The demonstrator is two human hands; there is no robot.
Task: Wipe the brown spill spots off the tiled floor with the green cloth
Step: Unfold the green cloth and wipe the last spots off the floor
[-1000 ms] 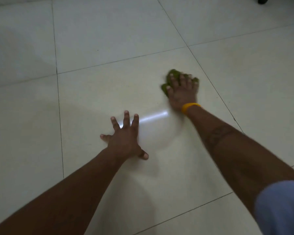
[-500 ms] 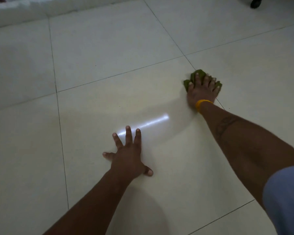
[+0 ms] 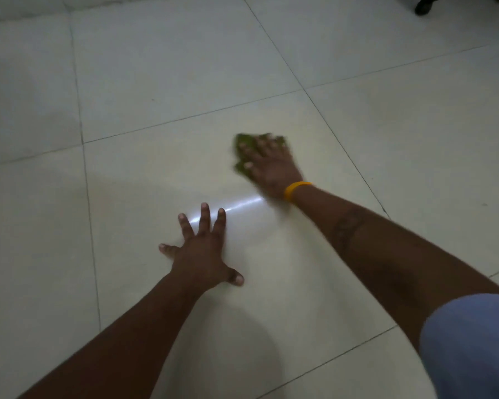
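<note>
Nearest to us, our left hand is planted flat on the tiled floor, its fingers straight and spread wide, bracing our weight; it has not shifted from that spot over the last second. Just beyond its fingertips lies a bright streak of reflected light, our landmark here. Past the far end of that streak our right hand, with a yellow wristband, presses the green cloth down on the floor, fingers laid fairly flat over the bunched fabric, though motion blur hides the finer detail. Half a second ago the cloth sat out by the grout line to the right; it has now swept back leftward, so we judge the scrubbing strokes continue. We can make out no brown spots around the streak in this dim light, so the wiping may be nearly done. Farthest off, a dark caster wheel shows at the top right edge.
</note>
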